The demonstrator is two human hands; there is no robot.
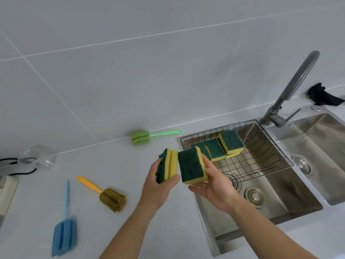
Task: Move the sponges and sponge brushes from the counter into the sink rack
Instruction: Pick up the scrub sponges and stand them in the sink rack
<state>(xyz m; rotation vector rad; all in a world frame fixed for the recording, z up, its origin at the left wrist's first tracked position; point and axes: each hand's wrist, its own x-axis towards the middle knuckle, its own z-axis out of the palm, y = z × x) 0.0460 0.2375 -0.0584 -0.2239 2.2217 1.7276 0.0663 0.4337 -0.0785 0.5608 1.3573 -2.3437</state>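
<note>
My left hand (pixel 158 189) grips a yellow and green sponge (pixel 168 165) held on edge above the counter, just left of the sink. My right hand (pixel 214 186) holds another yellow and green sponge (pixel 192 166), green side up, over the sink's left rim. The wire sink rack (pixel 265 144) hangs across the back of the left basin with several matching sponges (pixel 216 148) in it. On the counter lie three sponge brushes: a green one (pixel 141 137) by the wall, an orange-handled olive one (pixel 112 199), and a blue one (pixel 64 235) at the front left.
A steel faucet (pixel 291 90) rises behind the double sink (pixel 276 195). A black cloth (pixel 321 95) lies at the back right. A clear glass (pixel 37 158) lies on its side at the left, near black cables and a white power strip (pixel 7 193).
</note>
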